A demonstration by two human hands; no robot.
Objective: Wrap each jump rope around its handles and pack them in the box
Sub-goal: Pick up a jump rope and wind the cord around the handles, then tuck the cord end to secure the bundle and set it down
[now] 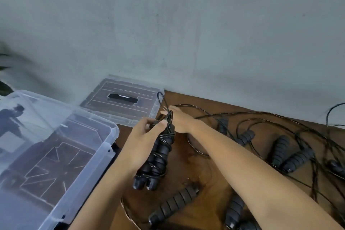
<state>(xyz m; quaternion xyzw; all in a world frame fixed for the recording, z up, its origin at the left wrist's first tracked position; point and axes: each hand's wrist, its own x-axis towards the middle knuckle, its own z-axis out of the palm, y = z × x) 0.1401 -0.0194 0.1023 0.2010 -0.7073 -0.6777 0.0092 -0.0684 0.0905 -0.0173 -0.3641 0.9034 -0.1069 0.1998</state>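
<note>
Left grip [147,132]: my left hand is clenched round the top of the paired handles [155,162], thumb pressing the cord against them.
Right grip [179,119]: my right hand pinches the last loop of cord [161,99] just above the handles, feeding it round.
Bundle: held in the air over the surface [201,170], near its left edge, just beside the box [110,136].
Box: clear, open, no ropes in it that I can see; its lid [121,101] lies at the back-left corner.
Risk, slack: if my thumb eases, I judge the springy coils would slide down the handles and unwind.
Risk, snag: the free loop sits close to the loose ropes [280,123] spread toward the right edge; a careless pull could catch one and drag it along.
Risk, end: an untucked tail would likely spring open once dropped in the box.
</note>
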